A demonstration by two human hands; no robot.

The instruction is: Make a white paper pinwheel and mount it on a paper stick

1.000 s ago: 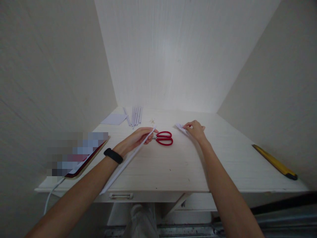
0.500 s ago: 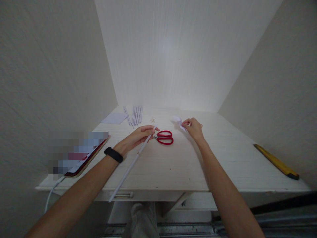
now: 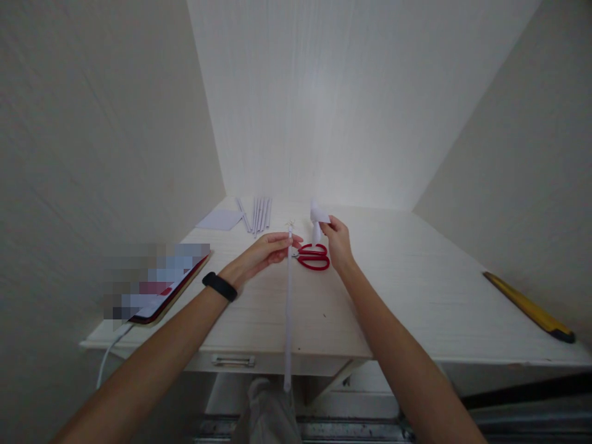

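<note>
- Pale, faintly grained walls close in the back and both sides of a whitish desk.
- At the far left, a device with a blurred screen lies near the front edge, a white cable running down from its near end.
- Farther back, a flat white sheet rests beside a group of short paper tubes; most line up side by side, while the leftmost leans at an angle.
- Below the desktop on this side, a drawer handle shows, and right of it a trousered leg.
- Wearing a black wristband, the left hand pinches the far end of a long white tube between thumb and fingers; the tube's near end juts out past the desk's front edge.
- Just behind that hand sits a small tangle of thin pieces, too small to make out.
- Red-handled scissors lie flat right of the left hand, their blades mostly hidden by it.
- Above and behind the handles, the right hand grips a curled white paper piece in closed fingertips.
- Well apart at the far right, a yellow tool with a dark near end lies slantwise by the side wall.
</note>
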